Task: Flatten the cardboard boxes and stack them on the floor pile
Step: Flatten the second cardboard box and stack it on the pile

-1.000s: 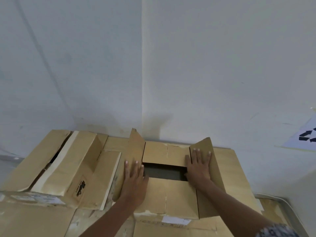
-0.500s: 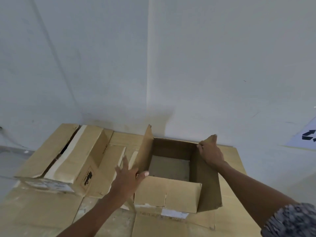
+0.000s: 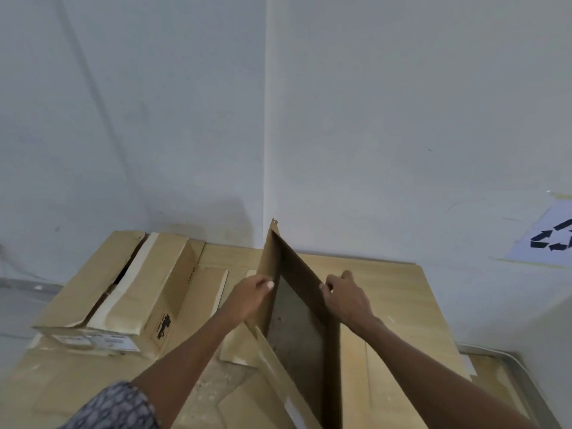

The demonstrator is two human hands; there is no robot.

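Note:
An open brown cardboard box (image 3: 297, 323) stands in front of me, skewed into a narrow diamond so its dark inside shows as a slim wedge. My left hand (image 3: 252, 297) grips its left wall near the top edge. My right hand (image 3: 348, 298) grips the right wall's top edge, fingers curled over it. Flattened cardboard sheets (image 3: 387, 283) lie on the floor under and behind the box. A second box (image 3: 123, 292), partly crushed with pale tape on top, rests on the sheets to the left.
White walls meet in a corner directly behind the box. A paper sign with a black recycling symbol (image 3: 554, 239) hangs on the right wall. A metal edge (image 3: 507, 363) runs along the floor at lower right. Bare grey floor shows at far left.
The box's top flaps were pushed in, then opened; both hands moved to its side walls and squeezed them together, so the box went from square to a narrow collapsed shape.

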